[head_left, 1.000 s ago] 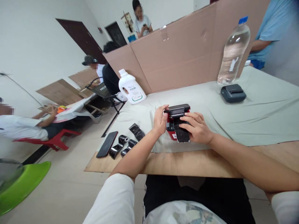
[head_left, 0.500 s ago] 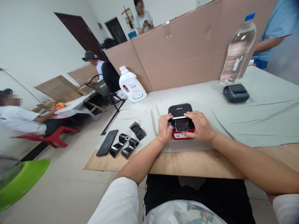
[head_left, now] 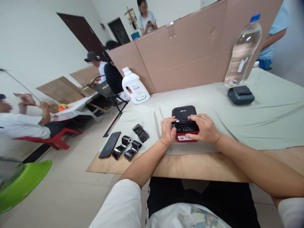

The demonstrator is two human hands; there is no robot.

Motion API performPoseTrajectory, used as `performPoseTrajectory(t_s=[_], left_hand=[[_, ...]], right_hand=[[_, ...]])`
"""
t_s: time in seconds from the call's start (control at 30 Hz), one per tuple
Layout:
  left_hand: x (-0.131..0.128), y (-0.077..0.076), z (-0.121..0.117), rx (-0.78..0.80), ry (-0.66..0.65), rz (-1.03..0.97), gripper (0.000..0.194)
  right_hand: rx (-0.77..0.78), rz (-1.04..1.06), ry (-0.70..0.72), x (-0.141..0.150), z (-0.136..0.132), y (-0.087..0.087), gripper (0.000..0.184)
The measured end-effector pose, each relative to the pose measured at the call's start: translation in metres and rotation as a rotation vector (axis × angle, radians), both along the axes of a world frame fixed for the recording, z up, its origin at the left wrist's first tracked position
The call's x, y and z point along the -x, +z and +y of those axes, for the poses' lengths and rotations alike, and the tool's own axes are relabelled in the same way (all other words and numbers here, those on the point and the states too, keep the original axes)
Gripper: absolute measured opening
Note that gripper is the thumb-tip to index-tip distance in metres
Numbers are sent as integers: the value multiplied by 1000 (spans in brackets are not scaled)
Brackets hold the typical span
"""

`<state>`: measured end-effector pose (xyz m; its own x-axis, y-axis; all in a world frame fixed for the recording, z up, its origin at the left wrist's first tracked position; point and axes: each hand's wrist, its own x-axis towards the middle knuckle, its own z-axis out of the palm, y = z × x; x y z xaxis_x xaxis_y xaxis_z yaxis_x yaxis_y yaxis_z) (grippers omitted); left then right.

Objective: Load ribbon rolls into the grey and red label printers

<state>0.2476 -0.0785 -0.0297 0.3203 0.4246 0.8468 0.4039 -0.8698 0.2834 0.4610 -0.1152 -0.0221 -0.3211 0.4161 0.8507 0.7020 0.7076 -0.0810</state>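
Note:
A small black-and-red label printer (head_left: 184, 110) sits on the cloth in front of me. My left hand (head_left: 168, 130) grips its left side, fingertips at the middle of the top and thumb near the front left corner. On the other side my right hand (head_left: 204, 129) holds it, with the thumb low along the red front. Between my fingertips a dark glossy strip (head_left: 182, 121) spans the printer's middle; whether it is loose or part of the printer I cannot tell. Left of my hands lie a dark film piece (head_left: 141, 133), two partly unrolled black film rolls (head_left: 122, 147) (head_left: 132, 150) and a phone (head_left: 109, 144).
A white jug (head_left: 136, 88) stands at the back left by the cardboard divider (head_left: 185, 57). At the right are a large water bottle (head_left: 243, 50) and a dark boxy device (head_left: 241, 95). The wooden table edge (head_left: 190, 166) runs before me. Other people are around the room.
The dark film square with a white strip above it no longer covers the printer's front; its button panel now shows. My hands stay on the printer. A person at left has raised a red packet.

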Motion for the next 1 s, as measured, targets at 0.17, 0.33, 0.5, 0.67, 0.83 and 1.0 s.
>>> performPoseTrajectory(t_s=[0.17, 0.33, 0.5, 0.67, 0.83, 1.0], left_hand=[[2, -11, 6, 275, -24, -220, 53], [2, -20, 20, 852, -200, -368, 69], [-3, -19, 18, 1094, -463, -417, 58], [-2, -11, 11, 1060, -470, -395, 66], [1, 0, 8, 1056, -451, -506, 73], [27, 20, 53, 1470, -270, -799, 38]], right_hand=[[121, 172, 107, -12, 7, -8, 51], [440, 369, -162, -20, 25, -30, 40], [656, 257, -274, -16, 32, -45, 36], [571, 375, -201, -9, 18, -37, 40], [572, 356, -188, -2, 12, -35, 45], [656, 42, -164, 3, 14, -44, 47]])
